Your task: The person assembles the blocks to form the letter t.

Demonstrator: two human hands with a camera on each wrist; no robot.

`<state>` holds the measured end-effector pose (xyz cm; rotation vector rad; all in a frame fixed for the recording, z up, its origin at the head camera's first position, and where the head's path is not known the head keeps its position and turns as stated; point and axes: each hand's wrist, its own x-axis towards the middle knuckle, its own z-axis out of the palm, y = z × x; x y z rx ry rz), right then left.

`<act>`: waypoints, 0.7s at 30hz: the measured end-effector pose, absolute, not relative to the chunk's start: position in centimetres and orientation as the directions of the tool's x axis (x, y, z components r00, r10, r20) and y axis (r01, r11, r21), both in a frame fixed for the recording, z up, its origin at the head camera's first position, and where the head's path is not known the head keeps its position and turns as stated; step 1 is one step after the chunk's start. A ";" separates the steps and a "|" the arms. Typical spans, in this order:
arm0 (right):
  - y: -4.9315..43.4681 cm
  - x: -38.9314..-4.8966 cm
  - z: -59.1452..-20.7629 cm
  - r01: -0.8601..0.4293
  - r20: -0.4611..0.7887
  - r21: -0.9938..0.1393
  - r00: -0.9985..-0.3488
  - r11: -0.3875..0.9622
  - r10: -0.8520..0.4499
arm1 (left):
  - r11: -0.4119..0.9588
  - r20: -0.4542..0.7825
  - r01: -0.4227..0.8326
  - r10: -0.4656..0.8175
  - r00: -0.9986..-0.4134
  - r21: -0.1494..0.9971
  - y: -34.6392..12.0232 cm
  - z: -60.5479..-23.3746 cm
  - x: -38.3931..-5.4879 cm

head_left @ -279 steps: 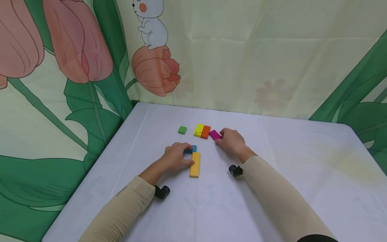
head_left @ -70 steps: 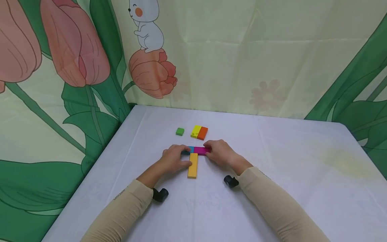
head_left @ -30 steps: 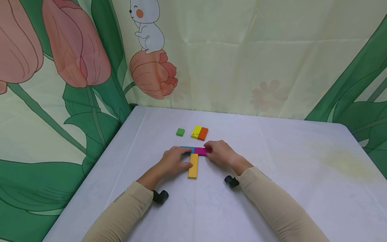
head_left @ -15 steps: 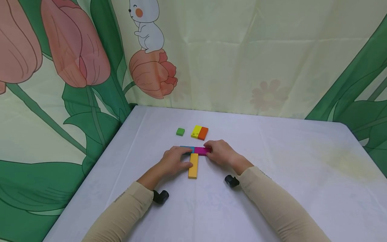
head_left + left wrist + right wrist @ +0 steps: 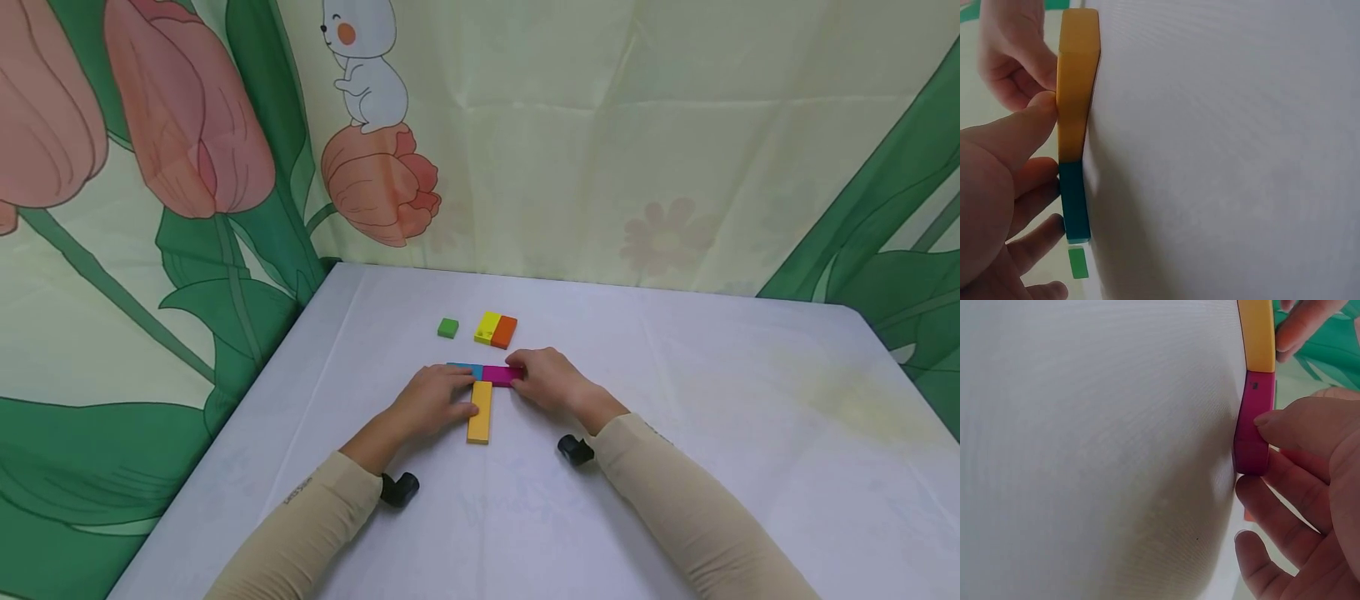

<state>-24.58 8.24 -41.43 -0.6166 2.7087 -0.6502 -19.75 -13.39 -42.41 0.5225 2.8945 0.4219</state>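
Magenta block: now lies flat (image 5: 497,376) end to end with the blue block (image 5: 1074,201); about nine seconds ago it sat at a slant beside the orange-red block (image 5: 504,332), up near the far group.
Amber block: stands lengthwise toward me (image 5: 480,421), its far end touching the row under the blue-magenta seam, so the three form a T; blue and amber already lay together in the earliest view.
Right hand: my thumb and forefinger pinch the free end of the magenta block (image 5: 551,379); my other fingers fan out below it in the right wrist view. The grip matches that of a second ago.
Left hand: spread (image 5: 431,400), thumb against the side of the amber block, fingertips on the blue block, almost where they were half a second ago.
Far group: green block (image 5: 447,328) apart on the left, yellow block (image 5: 487,327) touching the orange-red one; these three have stayed put on the white table (image 5: 675,400).
Hidden: much of the blue block behind my left fingers from above; the magenta end behind my right fingertips.
Hard to make out: the small marks on the yellow block.
Cut off: both sleeves (image 5: 315,521), at the bottom edge.
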 end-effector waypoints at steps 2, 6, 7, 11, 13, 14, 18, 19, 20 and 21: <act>8.3 -24.6 -41.5 -0.335 -0.176 -0.487 -0.867 0.807 -0.466 | 0.900 -0.117 0.328 0.372 -0.921 0.286 -13.3 -42.3 -19.7; 8.3 -24.6 -41.5 -0.341 -0.173 -0.489 -0.864 0.803 -0.472 | 0.903 -0.121 0.322 0.367 -0.922 0.284 -13.2 -42.2 -19.6; 8.3 -24.5 -41.5 -0.342 -0.172 -0.489 -0.864 0.802 -0.473 | 0.904 -0.123 0.314 0.361 -0.924 0.290 -13.2 -42.2 -19.6; 8.4 -24.6 -41.4 -0.346 -0.169 -0.487 -0.864 0.802 -0.475 | 0.899 -0.122 0.289 0.344 -0.931 0.330 -13.1 -42.1 -19.3; 8.4 -24.6 -41.4 -0.350 -0.164 -0.483 -0.864 0.803 -0.475 | 0.896 -0.118 0.286 0.342 -0.932 0.341 -13.0 -42.1 -19.3; 8.4 -24.6 -41.4 -0.351 -0.164 -0.480 -0.865 0.804 -0.475 | 0.895 -0.114 0.287 0.343 -0.932 0.341 -13.0 -42.1 -19.3; 8.4 -24.6 -41.5 -0.347 -0.165 -0.478 -0.867 0.807 -0.470 | 0.910 -0.104 0.299 0.340 -0.935 0.289 -13.0 -42.2 -19.4; 8.4 -24.6 -41.5 -0.345 -0.168 -0.479 -0.867 0.807 -0.470 | 0.914 -0.102 0.302 0.339 -0.935 0.270 -13.0 -42.2 -19.5; 8.4 -24.6 -41.6 -0.341 -0.172 -0.482 -0.866 0.807 -0.469 | 0.919 -0.102 0.304 0.337 -0.936 0.252 -13.0 -42.2 -19.5; 8.4 -24.6 -41.6 -0.339 -0.175 -0.485 -0.866 0.806 -0.469 | 0.923 -0.103 0.307 0.337 -0.936 0.234 -13.0 -42.3 -19.6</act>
